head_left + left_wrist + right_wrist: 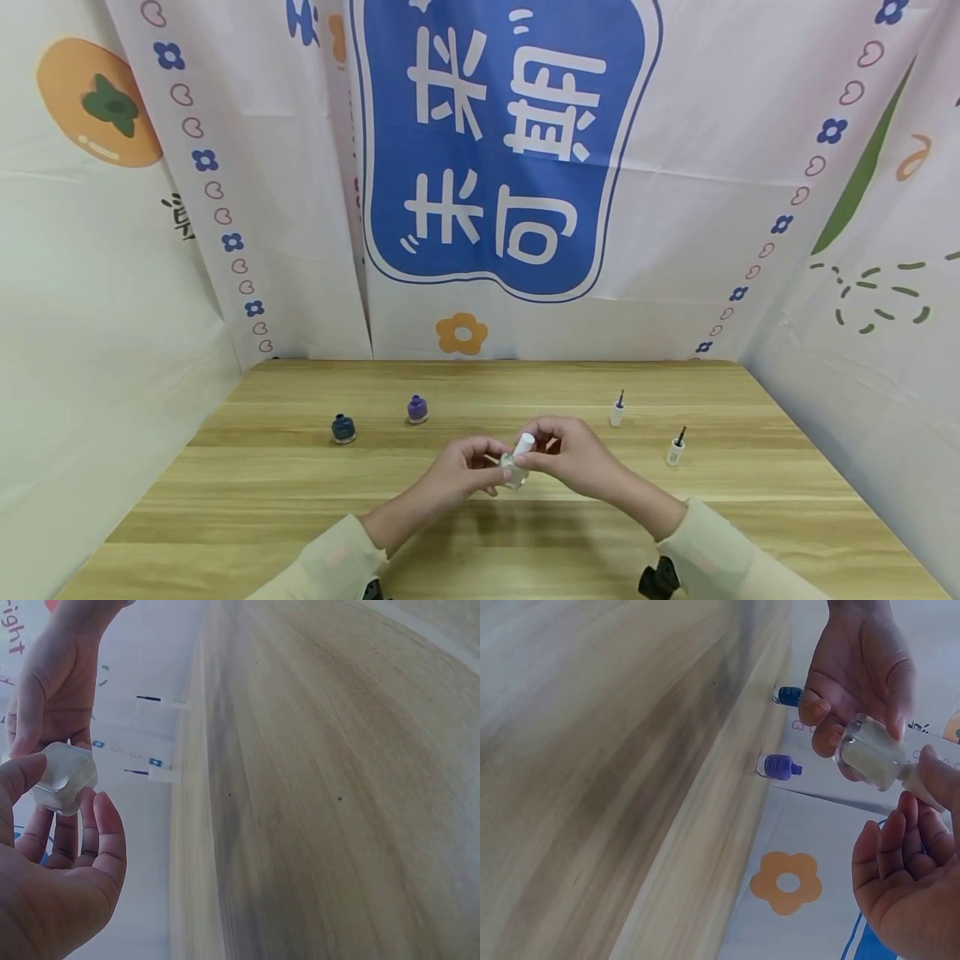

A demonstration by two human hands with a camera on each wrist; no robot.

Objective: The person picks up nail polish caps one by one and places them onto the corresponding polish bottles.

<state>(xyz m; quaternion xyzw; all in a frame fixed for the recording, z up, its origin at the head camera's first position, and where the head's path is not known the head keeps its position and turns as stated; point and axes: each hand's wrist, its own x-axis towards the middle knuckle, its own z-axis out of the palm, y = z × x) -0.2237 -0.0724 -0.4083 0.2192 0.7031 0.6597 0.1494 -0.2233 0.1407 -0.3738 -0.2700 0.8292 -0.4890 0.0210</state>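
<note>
Above the middle of the table, my left hand (461, 471) holds a clear glass nail polish bottle (871, 754) with whitish contents between thumb and fingers. My right hand (573, 458) pinches the bottle's white cap (524, 444) from above, thumb on one side and fingers on the other. The cap sits at the bottle's neck, and both are tilted. In the left wrist view, the bottle's base faces the camera, and the right hand is behind it. Whether the cap is screwed tight cannot be told.
An uncapped dark blue polish bottle (343, 429) and an uncapped purple one (417, 409) stand at the back left of the wooden table (247, 500). Two white caps, a farther one (617, 413) and a nearer one (676, 451), stand brush-up at the right. Printed cloth surrounds the table.
</note>
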